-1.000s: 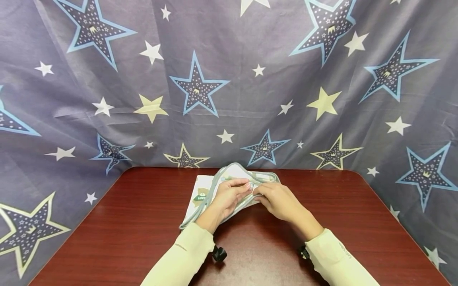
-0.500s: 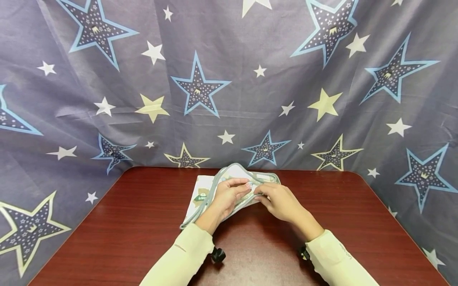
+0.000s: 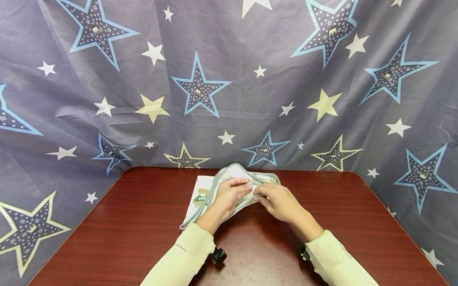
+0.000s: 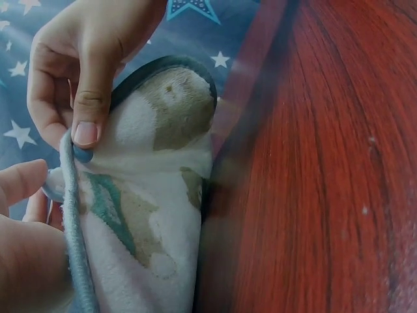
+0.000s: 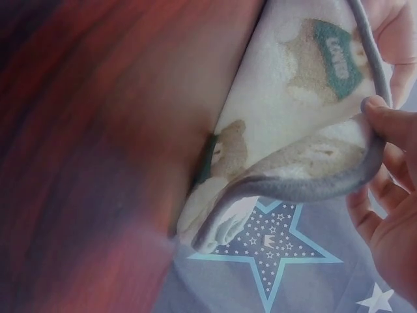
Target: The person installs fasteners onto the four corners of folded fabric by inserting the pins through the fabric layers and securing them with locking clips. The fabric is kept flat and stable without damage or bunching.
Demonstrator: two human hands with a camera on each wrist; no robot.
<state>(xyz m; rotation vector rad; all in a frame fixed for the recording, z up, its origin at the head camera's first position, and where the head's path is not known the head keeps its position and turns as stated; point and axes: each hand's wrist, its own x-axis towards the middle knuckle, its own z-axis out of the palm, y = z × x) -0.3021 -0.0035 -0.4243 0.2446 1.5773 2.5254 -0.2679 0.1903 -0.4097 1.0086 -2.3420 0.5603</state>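
Note:
A white plush cloth (image 3: 204, 190) with printed bears and a grey-green piped edge lies folded at the back middle of the table. My left hand (image 3: 227, 198) rests over it, fingers bent at the piped edge. In the left wrist view, its fingers pinch a pale round snap (image 4: 53, 184) on that edge. My right hand (image 3: 277, 200) faces it and pinches the same edge between thumb and fingers. A blue snap (image 4: 83, 154) sits just under the right thumb. The right wrist view shows the edge raised off the table; the fingers behind it are partly hidden.
The dark red wooden table (image 3: 125, 230) extends around the cloth on both sides and in front. A grey curtain (image 3: 229, 79) printed with stars hangs right behind the table's back edge. Black wrist devices (image 3: 219, 255) sit below the sleeves.
My right fingertips have shifted very slightly at the piped edge. Both hands and the cloth otherwise stay in place.

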